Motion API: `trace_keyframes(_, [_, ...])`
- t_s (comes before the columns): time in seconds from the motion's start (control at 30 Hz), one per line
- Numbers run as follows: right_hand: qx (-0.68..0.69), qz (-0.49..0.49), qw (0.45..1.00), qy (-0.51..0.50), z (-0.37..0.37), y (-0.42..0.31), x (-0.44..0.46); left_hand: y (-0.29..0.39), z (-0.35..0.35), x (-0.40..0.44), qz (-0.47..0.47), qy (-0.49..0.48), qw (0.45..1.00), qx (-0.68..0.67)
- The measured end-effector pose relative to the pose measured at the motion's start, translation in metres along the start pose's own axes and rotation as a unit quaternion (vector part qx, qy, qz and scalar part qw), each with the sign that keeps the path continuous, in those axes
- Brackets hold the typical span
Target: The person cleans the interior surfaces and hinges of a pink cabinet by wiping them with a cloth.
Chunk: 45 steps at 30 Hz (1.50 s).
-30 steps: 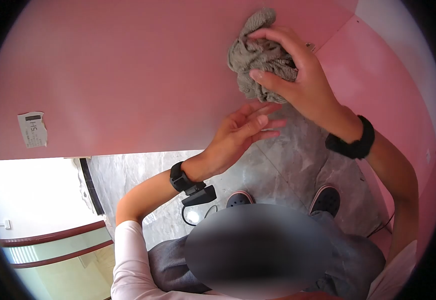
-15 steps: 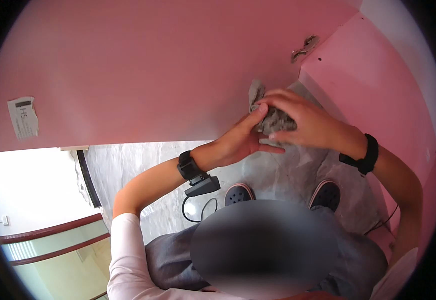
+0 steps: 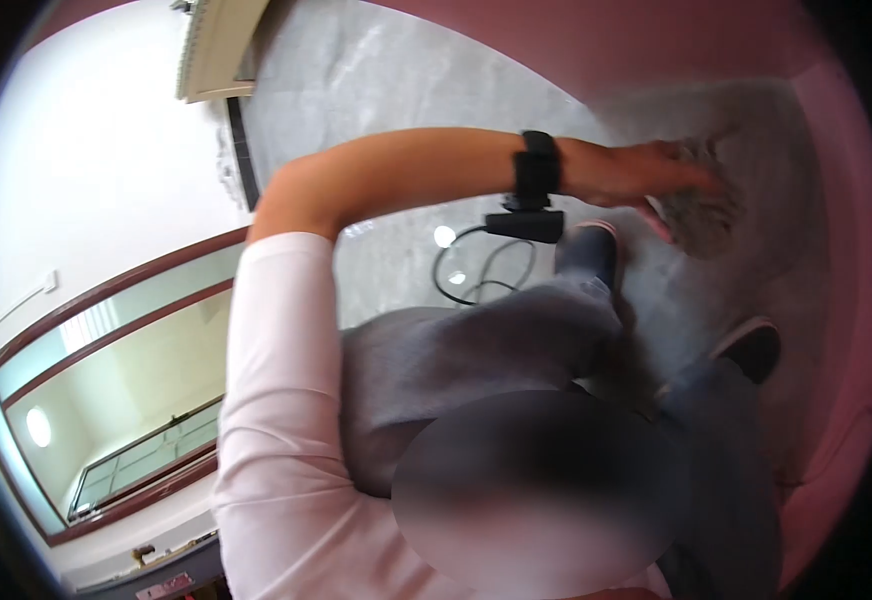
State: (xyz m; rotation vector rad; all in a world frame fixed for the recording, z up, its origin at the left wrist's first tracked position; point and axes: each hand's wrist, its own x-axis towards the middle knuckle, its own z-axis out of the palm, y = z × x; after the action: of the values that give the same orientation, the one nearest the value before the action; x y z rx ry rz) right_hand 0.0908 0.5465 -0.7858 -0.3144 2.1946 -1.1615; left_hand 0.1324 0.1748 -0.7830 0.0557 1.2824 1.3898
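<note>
My left hand point(image 3: 646, 178) reaches across to the right, its fingers closed over a crumpled grey-green cloth point(image 3: 704, 225). Motion smears the fingertips and the cloth a little. Whether the cloth touches the floor behind it, I cannot tell. A black strap with a small box point(image 3: 528, 222) and a cable sits on my left wrist. My right hand is out of the picture.
Grey marbled floor point(image 3: 386, 85) lies beneath. A pink panel point(image 3: 656, 45) crosses the top right, and a pink side wall point(image 3: 856, 130) rises at the right. My shoes point(image 3: 593, 250) stand below the cloth. A red-framed window point(image 3: 106, 290) is at the left.
The view has swung, and the pink panel now shows only at the upper right. My left hand has moved right with the cloth. My right hand, earlier also on it, has left the view.
</note>
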Motion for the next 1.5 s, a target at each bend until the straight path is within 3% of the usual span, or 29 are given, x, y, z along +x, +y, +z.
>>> trace_keyframes(0.1, [0.013, 0.012, 1.000, 0.021, 0.014, 0.009, -0.001, 0.000, -0.002, -0.003, -0.011, 0.025, 1.000, 0.000])
trace_keyframes(0.17, [0.021, 0.016, 0.999, 0.026, 0.022, 0.012, -0.002, 0.002, -0.005, -0.001, 0.001, -0.020, 1.000, -0.016])
trace_keyframes(0.47, [0.049, 0.013, 0.997, 0.059, 0.045, 0.034, -0.016, 0.006, 0.007, 0.000, 0.012, 0.043, 0.999, 0.012])
trace_keyframes(0.6, [0.059, 0.012, 0.995, 0.081, 0.048, 0.036, -0.023, 0.005, -0.005, 0.006, 0.036, 0.007, 0.999, 0.012])
trace_keyframes(0.83, [0.066, 0.014, 0.994, 0.089, 0.057, 0.041, -0.033, 0.002, 0.010, 0.005, 0.014, 0.062, 0.998, 0.026])
trace_keyframes(0.97, [0.074, 0.018, 0.993, 0.095, 0.067, 0.052, -0.038, -0.007, 0.008, 0.012, 0.002, 0.053, 0.998, 0.037])
trace_keyframes(1.07, [0.072, 0.017, 0.993, 0.091, 0.069, 0.055, -0.038, -0.011, 0.011, 0.013, 0.011, -0.007, 0.999, 0.032])
trace_keyframes(1.23, [0.083, 0.013, 0.989, 0.123, 0.071, 0.059, -0.051, -0.015, 0.026, 0.016, 0.047, 0.050, 0.995, 0.068])
trace_keyframes(1.27, [0.085, 0.011, 0.988, 0.129, 0.071, 0.062, -0.055, -0.020, 0.021, 0.023, 0.049, 0.045, 0.995, 0.073])
trace_keyframes(1.33, [0.087, 0.010, 0.990, 0.111, 0.076, 0.068, -0.056, -0.040, 0.012, 0.025, 0.096, -0.056, 0.988, 0.108])
trace_keyframes(1.37, [0.091, 0.009, 0.991, 0.096, 0.081, 0.070, -0.048, -0.043, 0.002, 0.027, 0.113, -0.097, 0.970, 0.192])
trace_keyframes(1.4, [0.091, 0.001, 0.992, 0.084, 0.084, 0.071, -0.037, -0.077, 0.034, 0.018, 0.119, -0.074, 0.980, 0.140])
trace_keyframes(1.43, [0.086, -0.003, 0.993, 0.082, 0.083, 0.070, -0.033, -0.089, 0.059, 0.013, 0.083, -0.031, 0.992, 0.087])
trace_keyframes(1.5, [0.073, 0.006, 0.988, 0.138, 0.069, 0.072, -0.068, -0.032, 0.046, 0.023, 0.021, -0.008, 0.989, 0.145])
